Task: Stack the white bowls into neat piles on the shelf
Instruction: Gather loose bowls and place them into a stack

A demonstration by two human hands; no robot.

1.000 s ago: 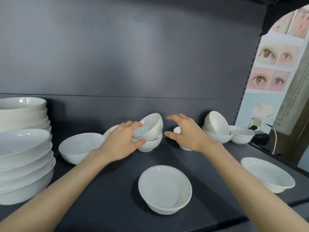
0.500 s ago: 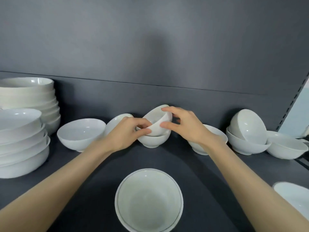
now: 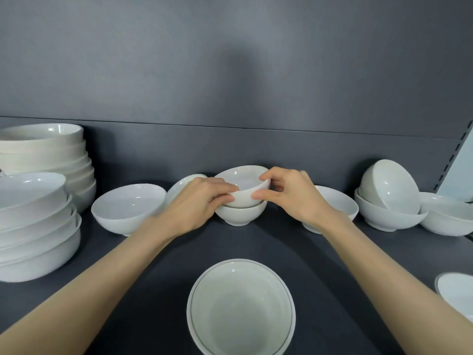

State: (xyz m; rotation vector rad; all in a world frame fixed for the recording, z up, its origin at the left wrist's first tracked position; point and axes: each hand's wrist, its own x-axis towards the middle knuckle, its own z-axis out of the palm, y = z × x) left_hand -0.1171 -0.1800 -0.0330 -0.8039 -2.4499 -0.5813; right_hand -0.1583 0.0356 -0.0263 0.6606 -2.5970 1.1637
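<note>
Holding: left hand (image 3: 197,201) and right hand (image 3: 294,198) each pinch the top bowl (image 3: 243,184) at its rim, thumbs and fingers curled on it.
Top bowl: sits slightly tilted in the lower bowl (image 3: 239,216), mid-shelf, close to the back wall (image 3: 230,149).
Open room: bare shelf (image 3: 163,265) between the forearms, up to the line-rimmed bowl (image 3: 240,308) at the front.
Neighbours: wide bowl (image 3: 128,207) on the left, another bowl (image 3: 337,201) behind the right wrist.
Nested: far right, a tipped bowl (image 3: 391,185) lies in an upright bowl (image 3: 389,220).
</note>
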